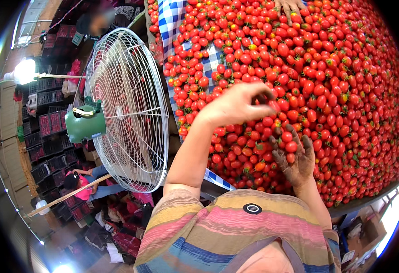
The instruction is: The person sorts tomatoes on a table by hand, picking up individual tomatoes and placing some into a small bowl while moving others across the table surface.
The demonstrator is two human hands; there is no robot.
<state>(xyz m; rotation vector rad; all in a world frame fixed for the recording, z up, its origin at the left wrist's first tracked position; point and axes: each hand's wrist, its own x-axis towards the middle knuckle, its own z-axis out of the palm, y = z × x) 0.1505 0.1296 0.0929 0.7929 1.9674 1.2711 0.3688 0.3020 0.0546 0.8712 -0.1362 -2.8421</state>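
A deep spread of small red cherry tomatoes point(331, 95), some with green stems, covers the table in front of me. My left hand point(242, 103) reaches over the pile, its thumb and curled fingers closed at the tips around a cherry tomato point(274, 106). Below and to the right, my right hand point(299, 159) is turned palm up, its fingers and palm darkened with dirt. Several cherry tomatoes point(291, 147) rest in its cupped fingers, and others lie against it.
A large caged fan point(126, 109) with a green motor stands close on my left. Blue-and-white checked cloth point(212, 61) shows between tomatoes. Another person's hand point(290, 8) touches the pile's far side. Stacked dark crates point(49, 145) and a person in pink point(84, 186) are farther left.
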